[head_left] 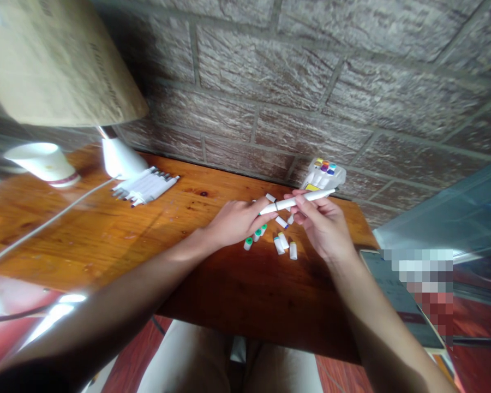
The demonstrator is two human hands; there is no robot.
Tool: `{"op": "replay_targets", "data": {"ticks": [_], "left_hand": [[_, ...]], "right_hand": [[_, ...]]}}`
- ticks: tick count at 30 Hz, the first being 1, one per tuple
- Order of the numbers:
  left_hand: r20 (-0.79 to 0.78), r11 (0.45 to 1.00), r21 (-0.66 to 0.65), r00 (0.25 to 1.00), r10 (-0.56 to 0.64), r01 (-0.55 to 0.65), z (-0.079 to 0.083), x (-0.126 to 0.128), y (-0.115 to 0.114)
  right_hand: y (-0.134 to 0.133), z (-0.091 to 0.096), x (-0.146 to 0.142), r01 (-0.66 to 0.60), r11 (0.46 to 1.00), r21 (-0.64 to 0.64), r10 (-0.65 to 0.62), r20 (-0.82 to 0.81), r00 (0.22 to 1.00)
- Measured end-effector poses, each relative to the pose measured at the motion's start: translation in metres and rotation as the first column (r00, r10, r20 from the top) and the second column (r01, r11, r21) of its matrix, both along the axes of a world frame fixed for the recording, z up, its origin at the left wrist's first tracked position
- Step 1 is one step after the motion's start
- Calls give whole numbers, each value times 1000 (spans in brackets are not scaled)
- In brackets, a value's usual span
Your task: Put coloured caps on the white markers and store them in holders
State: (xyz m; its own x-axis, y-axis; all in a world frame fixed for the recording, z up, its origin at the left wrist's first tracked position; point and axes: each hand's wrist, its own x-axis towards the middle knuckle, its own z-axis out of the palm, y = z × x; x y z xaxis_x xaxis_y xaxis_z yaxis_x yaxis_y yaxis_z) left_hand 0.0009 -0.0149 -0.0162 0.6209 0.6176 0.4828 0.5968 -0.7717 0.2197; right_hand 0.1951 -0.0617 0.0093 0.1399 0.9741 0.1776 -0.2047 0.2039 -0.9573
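Above the desk I hold a white marker (286, 203) between both hands, slightly tilted with its right end higher. My left hand (234, 222) pinches the left end, near a thin dark band around the barrel. My right hand (324, 225) grips the barrel farther right, and a dark tip sticks out past the fingers. Below lie several loose white marker caps, some with a green top (249, 242), others with a yellow band (293, 251) or a blue end (282, 222). My hands partly hide some of them.
Several white markers (149, 186) lie side by side at the left, by the base of a lamp (120, 158). A paper cup (45, 164) stands farther left, and a white cord (53, 224) crosses the desk. A clear pack of coloured markers (323, 173) sits against the brick wall (229, 120).
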Motion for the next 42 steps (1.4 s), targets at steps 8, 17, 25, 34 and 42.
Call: {"op": "replay_targets", "data": {"ticks": [8, 17, 25, 34, 42], "left_hand": [[-136, 994, 43, 985, 102, -97, 6, 1, -5], [-184, 982, 171, 976, 112, -81, 12, -1, -4], [-158, 991, 82, 980, 122, -110, 7, 3, -8], [-124, 994, -43, 988, 96, -102, 14, 4, -10], [69, 978, -200, 997, -40, 53, 13, -11, 5]], "right_hand": [[0, -4, -4, 43, 999, 10, -42, -19, 999], [0, -6, -10, 27, 999, -20, -28, -86, 996], [-1, -7, -10, 44, 999, 11, -44, 4, 999], [0, 5, -1, 140, 985, 103, -144, 31, 989], [4, 11, 25, 111, 994, 24, -113, 107, 988]]}}
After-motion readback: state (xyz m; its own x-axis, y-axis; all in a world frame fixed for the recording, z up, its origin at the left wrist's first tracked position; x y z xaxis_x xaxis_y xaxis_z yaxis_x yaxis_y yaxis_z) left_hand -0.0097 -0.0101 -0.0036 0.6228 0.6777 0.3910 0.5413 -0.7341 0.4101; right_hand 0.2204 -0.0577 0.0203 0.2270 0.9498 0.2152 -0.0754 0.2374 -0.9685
